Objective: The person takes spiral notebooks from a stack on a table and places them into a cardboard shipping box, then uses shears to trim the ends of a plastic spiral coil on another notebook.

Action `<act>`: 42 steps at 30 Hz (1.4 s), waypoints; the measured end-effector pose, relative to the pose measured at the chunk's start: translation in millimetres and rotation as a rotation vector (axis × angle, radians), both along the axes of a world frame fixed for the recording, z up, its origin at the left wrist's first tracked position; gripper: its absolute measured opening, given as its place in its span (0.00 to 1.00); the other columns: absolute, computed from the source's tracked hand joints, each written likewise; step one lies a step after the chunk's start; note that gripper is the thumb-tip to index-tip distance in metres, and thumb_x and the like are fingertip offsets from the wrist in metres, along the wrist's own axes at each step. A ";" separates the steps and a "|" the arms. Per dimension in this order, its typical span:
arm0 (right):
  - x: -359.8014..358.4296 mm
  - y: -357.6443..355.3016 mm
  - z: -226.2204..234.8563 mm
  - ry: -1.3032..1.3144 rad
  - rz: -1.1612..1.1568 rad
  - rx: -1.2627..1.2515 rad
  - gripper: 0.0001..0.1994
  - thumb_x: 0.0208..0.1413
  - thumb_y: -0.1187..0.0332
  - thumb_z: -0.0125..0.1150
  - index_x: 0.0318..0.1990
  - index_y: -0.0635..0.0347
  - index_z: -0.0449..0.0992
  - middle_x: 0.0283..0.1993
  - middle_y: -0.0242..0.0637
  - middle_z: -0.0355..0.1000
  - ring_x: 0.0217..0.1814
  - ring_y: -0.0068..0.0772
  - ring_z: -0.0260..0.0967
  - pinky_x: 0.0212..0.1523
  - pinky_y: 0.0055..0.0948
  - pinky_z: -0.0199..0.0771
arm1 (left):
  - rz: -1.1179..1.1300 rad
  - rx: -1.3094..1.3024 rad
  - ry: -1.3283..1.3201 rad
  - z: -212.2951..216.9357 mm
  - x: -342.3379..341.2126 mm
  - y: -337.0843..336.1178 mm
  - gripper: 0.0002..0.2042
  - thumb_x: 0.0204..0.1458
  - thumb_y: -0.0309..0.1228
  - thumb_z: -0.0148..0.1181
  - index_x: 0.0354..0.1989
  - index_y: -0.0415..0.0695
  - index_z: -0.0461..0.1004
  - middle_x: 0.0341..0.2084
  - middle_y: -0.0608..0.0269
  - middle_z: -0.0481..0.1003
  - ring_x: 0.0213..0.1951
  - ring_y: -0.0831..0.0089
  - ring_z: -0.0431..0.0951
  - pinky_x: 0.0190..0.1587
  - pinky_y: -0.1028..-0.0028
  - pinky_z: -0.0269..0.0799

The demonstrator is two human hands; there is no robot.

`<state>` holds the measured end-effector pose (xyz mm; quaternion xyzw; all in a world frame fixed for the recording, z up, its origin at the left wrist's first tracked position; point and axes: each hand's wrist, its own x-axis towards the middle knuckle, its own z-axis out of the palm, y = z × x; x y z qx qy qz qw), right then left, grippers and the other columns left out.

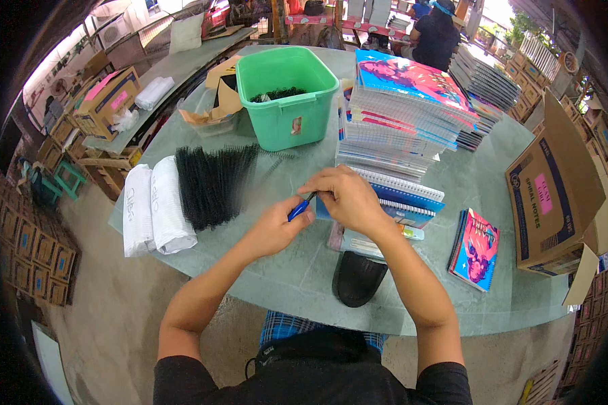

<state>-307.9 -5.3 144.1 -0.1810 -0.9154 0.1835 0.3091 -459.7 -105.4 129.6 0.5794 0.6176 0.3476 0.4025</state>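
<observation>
My left hand (285, 226) is closed around a small tool with a blue handle (298, 210), its working end hidden by my fingers. My right hand (350, 199) meets it, fingers bent and pinched together; what they hold cannot be made out. Just beyond my right hand lie notebooks with white spiral bindings and blue covers (412, 208). To the left of my hands rests a thick bundle of black spiral binding coils (213, 189), a few loose ones blurred at its right side. Behind, a green plastic bin (287, 115) holds more black coils.
Tall stacks of notebooks (405, 115) rise at the back right. White wrapped rolls (172, 209) lie left. A black rounded object (359, 278) sits near the front edge. Right, a small notebook pile (476, 250) lies beside an open carton (554, 202). A person (436, 37) sits beyond the table.
</observation>
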 end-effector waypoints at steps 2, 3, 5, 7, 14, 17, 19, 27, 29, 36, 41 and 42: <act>-0.7 -5.0 2.9 0.019 -0.049 -0.094 0.11 0.41 0.80 0.58 0.35 0.58 0.78 0.40 0.42 0.69 0.36 0.41 0.68 0.38 0.33 0.69 | -0.008 0.162 0.317 -5.7 -6.6 2.4 0.14 0.51 0.38 0.52 0.39 0.41 0.66 0.22 0.64 0.71 0.21 0.71 0.68 0.26 0.71 0.66; -0.8 -6.6 4.6 0.029 -0.076 -0.139 0.11 0.41 0.79 0.59 0.34 0.59 0.78 0.42 0.42 0.68 0.37 0.42 0.68 0.38 0.33 0.69 | -0.014 0.159 0.325 -5.7 -7.7 2.1 0.15 0.51 0.40 0.52 0.40 0.41 0.67 0.22 0.63 0.71 0.21 0.69 0.69 0.27 0.70 0.66; 1.1 -4.9 1.7 0.039 -0.171 -0.126 0.10 0.39 0.78 0.61 0.33 0.62 0.77 0.43 0.42 0.65 0.36 0.42 0.68 0.38 0.33 0.69 | -0.026 0.153 0.341 -6.2 -8.4 0.5 0.17 0.52 0.42 0.51 0.41 0.40 0.67 0.22 0.61 0.72 0.21 0.65 0.71 0.27 0.67 0.68; 0.7 -4.2 1.0 0.026 -0.224 -0.135 0.10 0.38 0.77 0.62 0.32 0.64 0.77 0.44 0.43 0.64 0.36 0.43 0.68 0.38 0.34 0.69 | -0.035 -0.192 -0.242 -6.2 -8.3 -2.9 0.17 0.53 0.42 0.48 0.40 0.40 0.67 0.24 0.59 0.72 0.23 0.62 0.73 0.28 0.66 0.69; 1.0 -5.1 -3.2 0.047 -0.239 -0.150 0.09 0.36 0.78 0.63 0.30 0.67 0.76 0.44 0.43 0.64 0.39 0.44 0.68 0.39 0.34 0.70 | -0.058 -0.068 -0.068 -10.1 -3.3 -2.1 0.17 0.53 0.41 0.48 0.42 0.39 0.66 0.26 0.55 0.74 0.26 0.65 0.75 0.30 0.70 0.70; 5.6 -3.9 0.5 0.054 -0.220 -0.133 0.09 0.36 0.79 0.62 0.30 0.68 0.75 0.45 0.43 0.64 0.41 0.45 0.68 0.40 0.34 0.70 | -0.084 -0.053 -0.042 -11.6 -15.6 2.3 0.13 0.51 0.37 0.53 0.38 0.41 0.67 0.25 0.61 0.72 0.27 0.75 0.72 0.29 0.75 0.65; 5.9 -5.7 0.8 0.050 -0.189 -0.126 0.08 0.37 0.79 0.61 0.30 0.68 0.75 0.46 0.43 0.64 0.42 0.45 0.68 0.41 0.35 0.70 | -0.128 -0.156 -0.252 -9.9 -36.1 6.6 0.11 0.51 0.36 0.55 0.37 0.42 0.67 0.25 0.65 0.71 0.26 0.78 0.70 0.28 0.77 0.65; -1.3 -26.2 -9.5 -0.050 -0.105 -0.164 0.09 0.40 0.80 0.57 0.33 0.68 0.73 0.51 0.45 0.62 0.43 0.44 0.69 0.42 0.37 0.70 | 0.179 -0.010 -0.674 -9.7 -16.1 46.6 0.07 0.47 0.31 0.57 0.31 0.43 0.68 0.23 0.66 0.70 0.25 0.77 0.70 0.27 0.77 0.65; 1.1 -30.5 -9.6 -0.023 -0.103 -0.097 0.08 0.40 0.80 0.57 0.32 0.69 0.73 0.53 0.44 0.61 0.42 0.42 0.69 0.41 0.36 0.71 | 0.192 -0.019 -0.754 -20.8 -44.1 68.5 0.06 0.48 0.28 0.56 0.31 0.42 0.68 0.22 0.64 0.71 0.23 0.75 0.70 0.25 0.75 0.67; 13.8 -30.1 -16.5 -0.029 -0.092 0.099 0.08 0.44 0.76 0.56 0.34 0.67 0.73 0.50 0.44 0.65 0.39 0.43 0.70 0.40 0.36 0.71 | 0.441 0.366 -0.883 77.3 -75.3 131.6 0.17 0.51 0.44 0.56 0.38 0.43 0.66 0.29 0.60 0.73 0.29 0.72 0.74 0.31 0.74 0.69; 72.7 -37.3 4.0 -0.230 -0.332 0.166 0.08 0.47 0.74 0.56 0.37 0.64 0.72 0.36 0.40 0.71 0.36 0.43 0.71 0.35 0.37 0.70 | 0.339 0.285 0.086 -17.8 -44.6 84.3 0.18 0.50 0.43 0.56 0.39 0.39 0.70 0.21 0.63 0.71 0.24 0.76 0.68 0.31 0.77 0.65; 97.7 -29.7 4.9 -0.177 -0.359 0.090 0.09 0.46 0.74 0.57 0.37 0.63 0.72 0.34 0.40 0.72 0.35 0.42 0.71 0.33 0.36 0.70 | 0.335 0.328 0.341 -40.8 -31.2 71.8 0.21 0.48 0.43 0.58 0.42 0.37 0.70 0.24 0.57 0.73 0.26 0.68 0.71 0.34 0.71 0.67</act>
